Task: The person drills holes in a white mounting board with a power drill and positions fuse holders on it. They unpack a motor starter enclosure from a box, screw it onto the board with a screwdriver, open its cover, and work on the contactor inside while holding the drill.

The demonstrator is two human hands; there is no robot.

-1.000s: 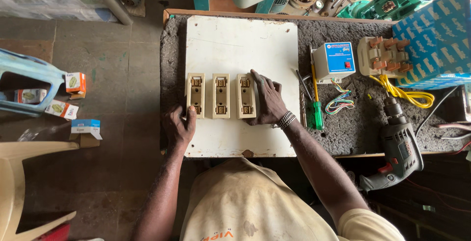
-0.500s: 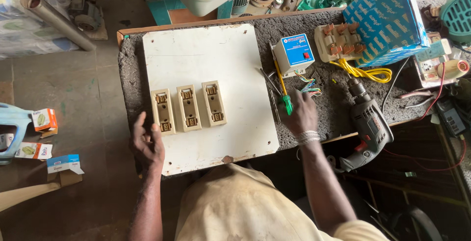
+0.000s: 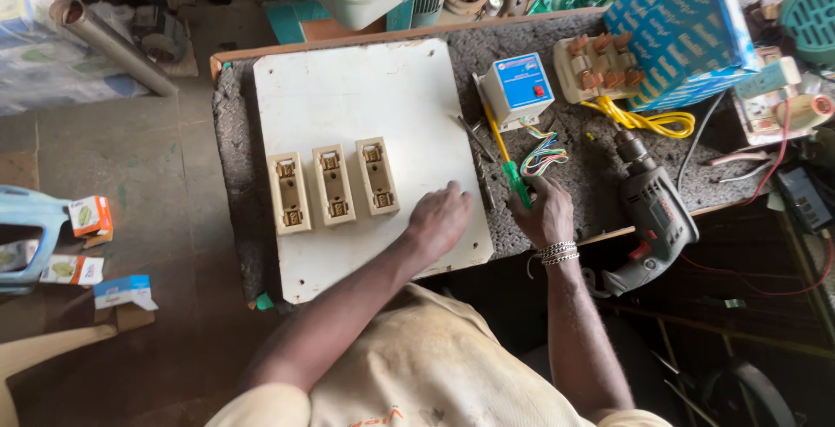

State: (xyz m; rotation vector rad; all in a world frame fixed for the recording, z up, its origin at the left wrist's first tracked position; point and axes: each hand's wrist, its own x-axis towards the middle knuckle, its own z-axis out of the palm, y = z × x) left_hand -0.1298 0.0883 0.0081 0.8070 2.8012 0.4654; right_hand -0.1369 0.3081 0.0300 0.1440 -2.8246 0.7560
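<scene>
Head view: both hands down at the near edge of a grey workbench (image 3: 600, 166).

Left hand (image 3: 441, 218) laid palm-down, fingers loosely together, on the white board (image 3: 348, 96), clamped on nothing, likely steadying it. Right hand (image 3: 544, 211) closed on the green handle of a screwdriver (image 3: 509, 159) lying just right of the board; long axis running away from the body, yellow shaft pointing toward the blue-and-white box (image 3: 518, 88). Three cream fuse holders (image 3: 330, 185) side by side on the board, long axes likewise front to back. Grey drill (image 3: 652, 210) just beside the right hand.
</scene>
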